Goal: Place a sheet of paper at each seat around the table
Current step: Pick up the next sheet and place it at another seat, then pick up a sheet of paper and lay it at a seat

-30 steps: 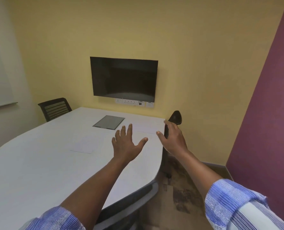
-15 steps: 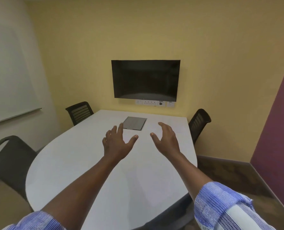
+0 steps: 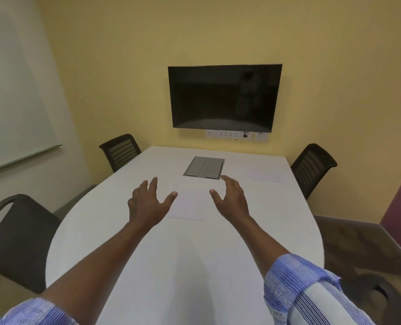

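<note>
A white sheet of paper (image 3: 190, 205) lies flat in the middle of the white table (image 3: 171, 266), between my two hands. My left hand (image 3: 147, 202) hovers at its left edge with fingers spread, holding nothing. My right hand (image 3: 232, 200) hovers at its right edge, fingers loosely extended and empty. Another white sheet (image 3: 268, 173) lies at the far right of the table, in front of a black chair (image 3: 312, 167).
A grey cable hatch (image 3: 204, 167) is set into the table beyond the hands. Black chairs stand at the far left (image 3: 121, 151) and near left (image 3: 19, 238). A dark screen (image 3: 224, 97) hangs on the yellow wall; a whiteboard (image 3: 12, 90) is on the left wall.
My view has swung left and back to face the table's length. My right hand left the far right chair's back, and both hands now hover on either side of the middle sheet.
</note>
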Demonstrator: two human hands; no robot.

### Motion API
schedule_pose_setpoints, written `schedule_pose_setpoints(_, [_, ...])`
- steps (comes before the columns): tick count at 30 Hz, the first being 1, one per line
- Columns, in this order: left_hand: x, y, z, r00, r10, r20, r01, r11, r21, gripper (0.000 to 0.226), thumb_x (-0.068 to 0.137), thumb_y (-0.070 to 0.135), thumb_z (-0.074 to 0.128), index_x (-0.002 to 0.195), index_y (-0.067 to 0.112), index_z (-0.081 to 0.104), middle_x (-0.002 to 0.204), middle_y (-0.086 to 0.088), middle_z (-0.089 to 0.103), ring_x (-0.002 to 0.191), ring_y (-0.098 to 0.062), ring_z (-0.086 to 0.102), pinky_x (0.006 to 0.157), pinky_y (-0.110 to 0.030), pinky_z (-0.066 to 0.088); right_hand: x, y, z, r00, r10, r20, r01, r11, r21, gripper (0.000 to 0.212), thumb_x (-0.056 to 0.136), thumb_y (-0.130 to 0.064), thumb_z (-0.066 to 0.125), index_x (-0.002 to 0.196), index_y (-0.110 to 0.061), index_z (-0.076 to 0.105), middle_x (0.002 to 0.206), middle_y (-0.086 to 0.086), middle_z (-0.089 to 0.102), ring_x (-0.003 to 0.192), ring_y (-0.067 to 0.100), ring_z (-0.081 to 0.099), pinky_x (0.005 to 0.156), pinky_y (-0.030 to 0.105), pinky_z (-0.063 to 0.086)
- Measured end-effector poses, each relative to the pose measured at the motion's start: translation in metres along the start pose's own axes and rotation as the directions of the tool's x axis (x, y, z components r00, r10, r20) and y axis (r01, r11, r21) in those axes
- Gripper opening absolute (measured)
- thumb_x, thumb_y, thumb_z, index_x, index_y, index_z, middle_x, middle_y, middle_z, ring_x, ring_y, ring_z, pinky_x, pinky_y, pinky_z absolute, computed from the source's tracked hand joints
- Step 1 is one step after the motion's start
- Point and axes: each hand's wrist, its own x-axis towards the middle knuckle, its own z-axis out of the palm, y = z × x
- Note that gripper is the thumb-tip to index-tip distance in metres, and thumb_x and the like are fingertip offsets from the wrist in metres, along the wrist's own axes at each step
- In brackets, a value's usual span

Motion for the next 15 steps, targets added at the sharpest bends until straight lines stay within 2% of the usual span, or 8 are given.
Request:
schedule_pose_setpoints(6, [0.061,-0.036,0.035,0.997,-0.022,0.074,0.019,0.999,0.048,0.088,0.089,0.073,0.046,0.158,0.023,0.026,0.163,-0.012,0.029,0.147,-0.035,0.028,0.114,-0.055,0.029,0.045,0.015,0.059,0.997,0.072,0.038,-0.071,0.997,-0.025,0.062,0.095,-0.04,0.062,0.149,-0.016,0.042,0.153,0.006,0.044,0.137,0.027,0.044,0.107,0.037,0.039])
schedule_pose_setpoints(15, [0.148,-0.063,0.095,0.978,0.032,0.207,-0.031,0.999,-0.01,0.087,0.09,0.072,0.046,0.159,0.023,0.025,0.163,-0.011,0.027,0.147,-0.034,0.028,0.114,-0.05,0.029,0.097,0.032,0.13,0.987,0.16,0.031,-0.156,0.983,-0.101,0.063,0.095,-0.039,0.063,0.15,-0.015,0.041,0.152,0.006,0.045,0.137,0.028,0.045,0.106,0.037,0.04])
